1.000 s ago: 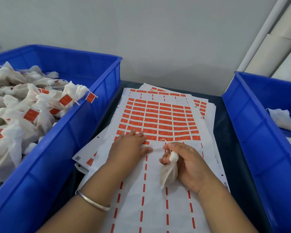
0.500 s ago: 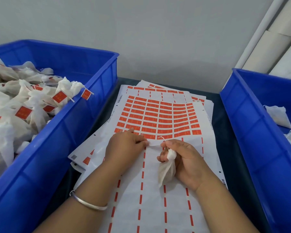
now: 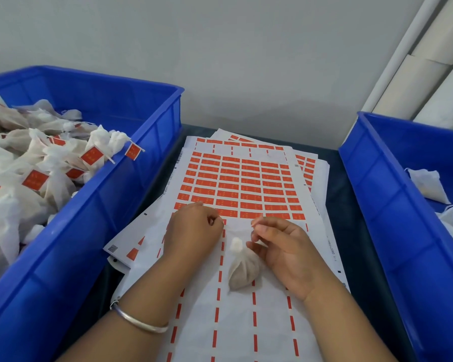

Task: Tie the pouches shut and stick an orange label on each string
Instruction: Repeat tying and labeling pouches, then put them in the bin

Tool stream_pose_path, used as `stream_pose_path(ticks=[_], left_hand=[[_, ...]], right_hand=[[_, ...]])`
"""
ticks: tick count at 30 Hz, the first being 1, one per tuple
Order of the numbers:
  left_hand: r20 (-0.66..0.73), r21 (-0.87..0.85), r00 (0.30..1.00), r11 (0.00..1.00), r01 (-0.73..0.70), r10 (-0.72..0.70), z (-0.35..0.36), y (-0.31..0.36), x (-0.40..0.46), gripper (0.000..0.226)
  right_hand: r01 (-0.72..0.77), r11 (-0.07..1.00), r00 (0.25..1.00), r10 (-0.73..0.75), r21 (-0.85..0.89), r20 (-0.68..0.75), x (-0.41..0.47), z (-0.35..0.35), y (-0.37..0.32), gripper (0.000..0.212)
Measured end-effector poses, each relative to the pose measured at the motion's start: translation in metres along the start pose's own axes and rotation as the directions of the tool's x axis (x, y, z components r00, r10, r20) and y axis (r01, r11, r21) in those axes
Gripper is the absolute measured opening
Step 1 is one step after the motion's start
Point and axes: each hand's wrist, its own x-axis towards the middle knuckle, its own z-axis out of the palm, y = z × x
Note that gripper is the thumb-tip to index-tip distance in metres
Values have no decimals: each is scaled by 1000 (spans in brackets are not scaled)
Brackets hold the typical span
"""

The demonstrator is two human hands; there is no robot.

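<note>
A small white tied pouch [image 3: 242, 270] lies on the label sheet [image 3: 236, 322], its gathered neck pointing away from me. My right hand [image 3: 283, 252] sits just right of it with curled fingers, thumb at the neck, and seems to pinch the thin string. My left hand [image 3: 194, 231] rests on the sheet left of the pouch. Its fingertips pinch an orange label at the lowest row of orange labels [image 3: 241, 189]. The lower part of the sheet shows only thin orange strips.
A blue bin [image 3: 110, 205] on the left holds several tied pouches with orange labels [image 3: 34, 180]. A second blue bin [image 3: 392, 205] on the right holds unlabelled white pouches [image 3: 426, 184]. More label sheets lie stacked under the top one. A wall stands close behind.
My right hand has let the pouch down onto the sheet and loosened its grip from the body to the neck. My left hand's fingertips have curled in at the lowest label row.
</note>
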Motion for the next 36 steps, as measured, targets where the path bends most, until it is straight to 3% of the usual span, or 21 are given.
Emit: stream_pose_path(ticks=[4, 6, 10, 14, 17, 19, 22, 25, 30, 36], left_hand=[[-37, -94, 998, 994, 48, -51, -3, -1, 4, 4], [-62, -160, 995, 985, 72, -82, -4, -2, 6, 5], [-122, -316, 982, 944, 98, -143, -8, -3, 6, 11], [-172, -433, 966, 895, 103, -194, -14, -2, 7, 10], [-175, -568, 955, 816, 102, -240, -20, 2, 3, 13], [-84, -601, 954, 779, 180, -286, -24, 7, 3, 17], [198, -475, 915, 782, 404, -352, -33, 19, 3, 56], [337, -371, 888, 823, 430, -312, -37, 27, -4, 84], [513, -442, 810, 722, 532, -283, -41, 31, -3, 82], [493, -721, 862, 500, 480, -117, -46, 33, -8, 77]], right_hand=[[93, 994, 994, -95, -58, -46, -2, -1, -6, 10], [124, 986, 987, -134, -113, -84, -2, -2, -6, 21], [123, 899, 965, -208, -421, -162, 1, -1, -1, 23], [150, 746, 960, -266, -648, -84, 1, 4, 9, 15], [171, 648, 977, -207, -742, 45, -2, 9, 14, 13], [176, 584, 981, -174, -793, 89, -2, 11, 17, 24], [176, 541, 978, -190, -822, 85, -2, 14, 18, 33], [187, 581, 973, -223, -792, 66, -2, 12, 18, 30], [213, 572, 964, -257, -792, 74, -1, 11, 21, 25], [230, 578, 953, -298, -783, 60, -1, 11, 20, 24]])
